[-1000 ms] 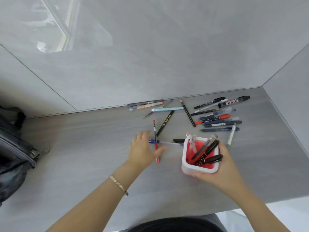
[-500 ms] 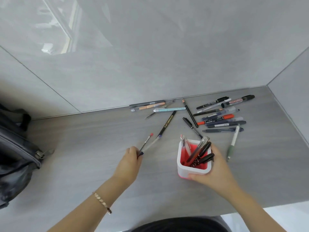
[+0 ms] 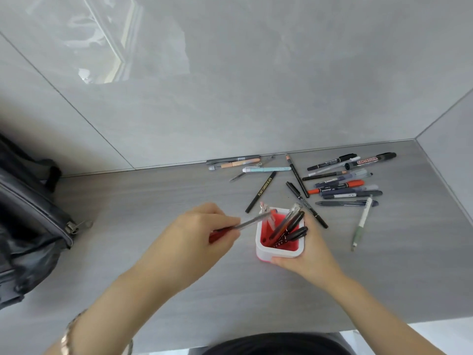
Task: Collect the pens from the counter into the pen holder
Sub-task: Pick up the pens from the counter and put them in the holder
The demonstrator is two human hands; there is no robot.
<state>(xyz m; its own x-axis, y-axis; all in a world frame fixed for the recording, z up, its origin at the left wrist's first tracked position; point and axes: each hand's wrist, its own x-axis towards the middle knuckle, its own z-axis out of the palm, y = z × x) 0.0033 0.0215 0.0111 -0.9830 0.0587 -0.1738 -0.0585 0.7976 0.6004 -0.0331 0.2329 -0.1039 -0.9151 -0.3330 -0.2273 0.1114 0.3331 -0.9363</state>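
Holder (image 3: pixel 279 248): square, rounded corners, white shell, red inside, upright on grey wood-grain desk (image 3: pixel 153 272). Glossy grey tile walls meet in a corner beyond it. Right hand (image 3: pixel 311 249) wraps holder's near-right side, grip clamped on it. Left hand (image 3: pixel 202 231) grip pinched on two slim pens (image 3: pixel 252 221), one red, one clear; long axis runs left-right, tips over holder's left rim. Dark pens inside lean right. Loose pens (image 3: pixel 343 183) scattered behind holder toward wall. Black bag (image 3: pixel 28 226) far left of holder.
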